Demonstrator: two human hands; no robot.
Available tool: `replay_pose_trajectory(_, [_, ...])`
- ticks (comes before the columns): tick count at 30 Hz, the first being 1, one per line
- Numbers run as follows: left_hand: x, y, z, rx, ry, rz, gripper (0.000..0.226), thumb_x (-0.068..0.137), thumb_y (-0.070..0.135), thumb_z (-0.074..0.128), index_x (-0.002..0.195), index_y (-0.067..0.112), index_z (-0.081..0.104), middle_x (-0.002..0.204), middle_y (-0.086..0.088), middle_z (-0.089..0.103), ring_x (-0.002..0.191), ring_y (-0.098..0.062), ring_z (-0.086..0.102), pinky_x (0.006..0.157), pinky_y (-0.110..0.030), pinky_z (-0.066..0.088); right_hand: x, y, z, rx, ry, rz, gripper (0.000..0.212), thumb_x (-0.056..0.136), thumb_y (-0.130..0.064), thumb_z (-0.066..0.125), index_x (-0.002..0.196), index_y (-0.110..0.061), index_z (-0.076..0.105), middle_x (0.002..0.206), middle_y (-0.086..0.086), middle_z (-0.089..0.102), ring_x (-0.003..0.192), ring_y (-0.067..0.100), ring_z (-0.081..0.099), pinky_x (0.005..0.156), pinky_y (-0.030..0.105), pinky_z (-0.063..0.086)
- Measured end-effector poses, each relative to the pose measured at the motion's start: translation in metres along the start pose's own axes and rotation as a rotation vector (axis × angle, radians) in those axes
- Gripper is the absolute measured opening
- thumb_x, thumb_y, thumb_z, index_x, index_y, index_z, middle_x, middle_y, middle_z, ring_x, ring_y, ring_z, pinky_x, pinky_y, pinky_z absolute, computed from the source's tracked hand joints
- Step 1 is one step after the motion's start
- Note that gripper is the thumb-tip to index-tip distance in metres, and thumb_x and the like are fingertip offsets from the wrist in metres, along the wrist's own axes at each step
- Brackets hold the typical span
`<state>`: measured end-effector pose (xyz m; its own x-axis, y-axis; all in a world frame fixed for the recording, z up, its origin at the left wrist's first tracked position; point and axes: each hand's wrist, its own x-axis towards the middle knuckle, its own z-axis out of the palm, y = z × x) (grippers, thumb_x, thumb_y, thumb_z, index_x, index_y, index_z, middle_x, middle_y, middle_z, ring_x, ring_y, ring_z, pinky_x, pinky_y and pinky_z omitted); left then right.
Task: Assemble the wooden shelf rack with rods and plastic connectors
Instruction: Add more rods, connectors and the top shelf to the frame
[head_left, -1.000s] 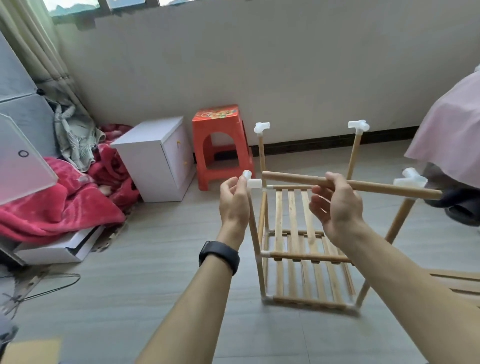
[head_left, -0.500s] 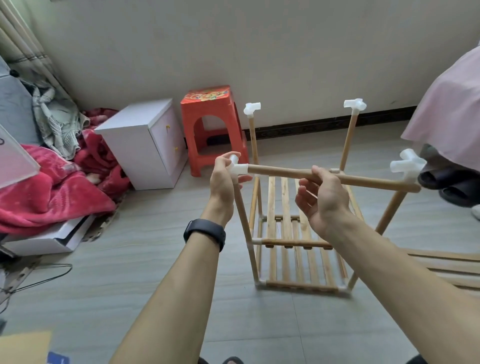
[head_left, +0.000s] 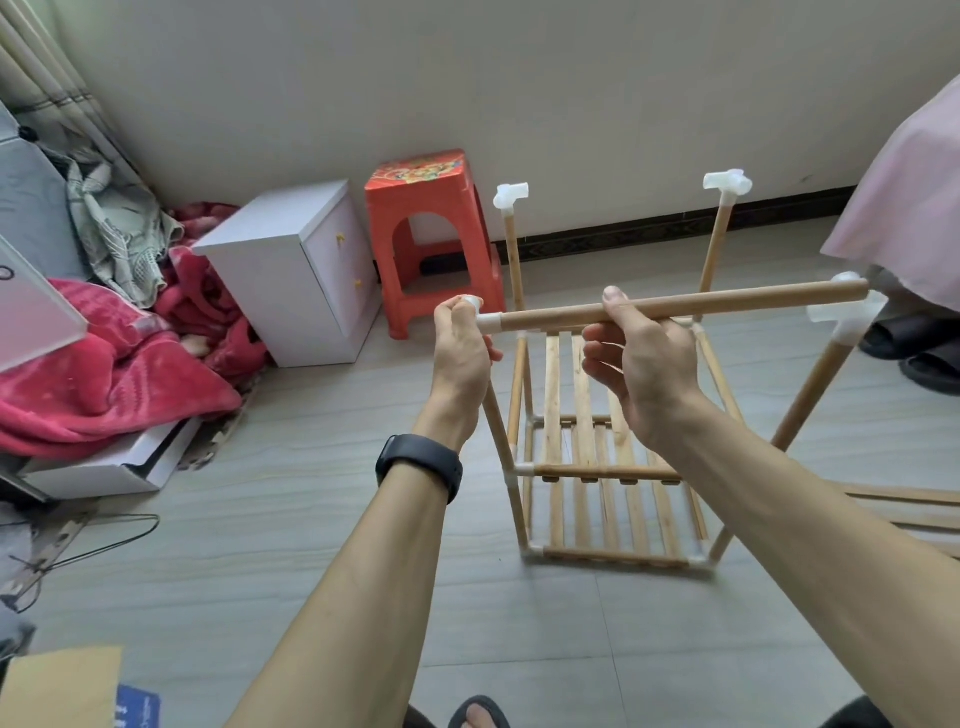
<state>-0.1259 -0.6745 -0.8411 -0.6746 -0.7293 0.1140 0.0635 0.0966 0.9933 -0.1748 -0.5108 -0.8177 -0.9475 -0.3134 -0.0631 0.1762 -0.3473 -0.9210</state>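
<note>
Left hand (head_left: 462, 358) grips the white plastic connector (head_left: 487, 323) atop the near-left upright of the shelf rack (head_left: 587, 470); right hand (head_left: 644, 369) pinches the wooden rod (head_left: 727, 304), left end at that connector, right end just above the near-right connector (head_left: 847, 318).

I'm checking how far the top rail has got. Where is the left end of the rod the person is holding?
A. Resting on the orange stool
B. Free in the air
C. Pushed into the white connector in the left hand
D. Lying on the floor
C: the rod runs at its left end straight into the white connector, which the left hand grips.
</note>
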Motion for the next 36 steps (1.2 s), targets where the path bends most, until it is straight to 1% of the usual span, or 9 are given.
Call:
replay_pose_trajectory(6, [0.001,0.001,-0.002,-0.001,0.000,0.018,0.024,0.105,0.038,0.032,0.110,0.024,0.050,0.075,0.003,0.048,0.052,0.000,0.050,0.067,-0.030,0.048,-0.003,0.002,0.008,0.058,0.013,0.047,0.024,0.099,-0.029,0.066,0.083,-0.010,0.068,0.062,0.001,0.068,0.058,0.014,0.067,0.059,0.027,0.057])
replay_pose_trajectory(12, [0.001,-0.001,-0.007,-0.025,0.079,0.012,0.028,0.106,0.037,0.032,0.114,0.020,0.053,0.083,-0.002,0.052,0.056,-0.003,0.052,0.066,-0.029,0.049,-0.009,0.003,0.012,0.026,-0.056,0.080,0.026,0.100,-0.030,0.064,0.091,-0.006,0.069,0.070,0.004,0.071,0.067,0.019,0.071,0.065,0.031,0.059])
replay_pose_trajectory(16, [-0.008,0.004,-0.005,0.105,0.063,0.045,0.034,0.107,0.041,0.030,0.126,0.022,0.052,0.111,-0.008,0.061,0.085,-0.013,0.062,0.076,-0.027,0.049,-0.008,-0.005,-0.004,-0.120,-0.148,0.103,0.039,0.102,-0.038,0.059,0.102,-0.001,0.072,0.078,0.005,0.073,0.070,0.019,0.071,0.064,0.028,0.058])
replay_pose_trajectory(19, [-0.019,0.011,0.010,0.299,0.139,0.137,0.033,0.108,0.038,0.031,0.131,0.025,0.050,0.125,-0.003,0.056,0.117,-0.018,0.050,0.097,-0.032,0.040,-0.011,-0.014,-0.027,-0.211,-0.160,0.089,0.042,0.102,-0.043,0.056,0.101,-0.004,0.071,0.078,0.003,0.075,0.068,0.019,0.073,0.062,0.027,0.058])
replay_pose_trajectory(23, [-0.041,0.028,0.039,0.693,0.291,0.432,0.032,0.100,0.031,0.048,0.131,0.021,0.054,0.139,-0.007,0.044,0.132,-0.024,0.036,0.108,-0.040,0.033,-0.020,-0.030,-0.066,-0.536,-0.065,-0.220,0.045,0.102,-0.047,0.054,0.081,-0.011,0.072,0.063,0.001,0.071,0.055,0.013,0.068,0.053,0.018,0.051])
replay_pose_trajectory(27, [-0.063,0.046,0.090,0.814,0.009,0.726,0.038,0.094,0.036,0.055,0.128,0.020,0.058,0.132,-0.004,0.055,0.130,-0.024,0.042,0.106,-0.048,0.038,-0.015,-0.061,-0.117,-0.520,0.308,-0.503,0.046,0.103,-0.044,0.051,0.066,-0.019,0.062,0.046,-0.010,0.053,0.043,0.001,0.048,0.048,0.012,0.040])
replay_pose_trajectory(30, [-0.074,0.055,0.137,0.934,-0.254,0.849,0.041,0.097,0.047,0.051,0.130,0.023,0.059,0.125,-0.001,0.062,0.122,-0.022,0.051,0.104,-0.043,0.038,-0.004,-0.079,-0.157,-0.461,0.517,-0.436,0.035,0.101,-0.050,0.050,0.078,-0.024,0.054,0.061,-0.015,0.056,0.059,-0.001,0.052,0.063,0.021,0.044])
replay_pose_trajectory(33, [-0.076,0.058,0.177,1.041,-0.474,0.838,0.048,0.101,0.056,0.042,0.136,0.025,0.053,0.125,0.003,0.063,0.115,-0.018,0.057,0.101,-0.041,0.040,0.010,-0.080,-0.178,-0.458,0.392,-0.185,0.034,0.100,-0.060,0.045,0.095,-0.027,0.052,0.097,-0.007,0.060,0.092,0.011,0.057,0.084,0.037,0.046])
replay_pose_trajectory(36, [-0.068,0.057,0.196,1.101,-0.541,0.868,0.045,0.104,0.055,0.034,0.139,0.031,0.050,0.114,0.008,0.068,0.100,-0.013,0.065,0.083,-0.035,0.052,0.022,-0.069,-0.174,-0.516,0.131,-0.058,0.051,0.101,-0.065,0.036,0.120,-0.024,0.059,0.122,-0.004,0.062,0.115,0.012,0.054,0.095,0.036,0.042])
